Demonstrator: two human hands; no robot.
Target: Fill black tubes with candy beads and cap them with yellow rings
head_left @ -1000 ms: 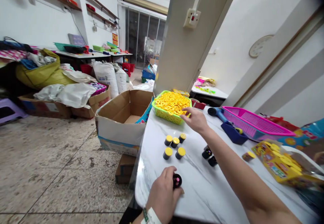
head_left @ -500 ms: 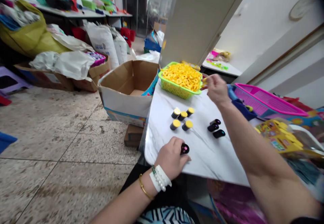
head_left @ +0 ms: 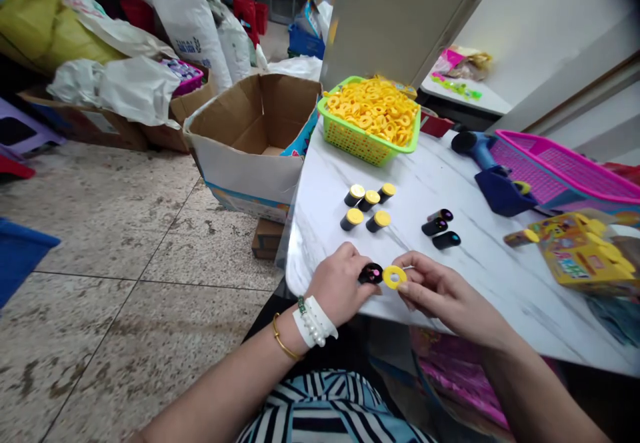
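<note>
Taking the held black cylinder (head_left: 371,273) as the clock's centre, with 12 pointing away from the wearer, the left hand (head_left: 340,287) wraps it from about 9 o'clock, its dark end with a pink mark facing up toward the camera. At 3 o'clock the right hand (head_left: 444,291) pinches a yellow ring (head_left: 395,287) between thumb and fingers, at the cylinder's edge; whether the two touch cannot be told, but the ring is not seated on it. Five yellow-topped cylinders (head_left: 369,200) stand upright at 12 o'clock on the marbled table (head_left: 320,243), and these look finished as far as their tops go. Three dark cylinders (head_left: 435,227) lie close together at 2 o'clock, showing no yellow on their visible ends, so they appear to be left over, along with the one in hand. Another yellow-ended cylinder (head_left: 521,237) lies on its side between 2 and 3 o'clock, near a yellow carton (head_left: 565,256) at 3. Beyond the upright group, at 12 o'clock, the green basket (head_left: 353,143) is heaped with loose yellow rings (head_left: 373,108), far more than the few dark cylinders in sight would use.
</note>
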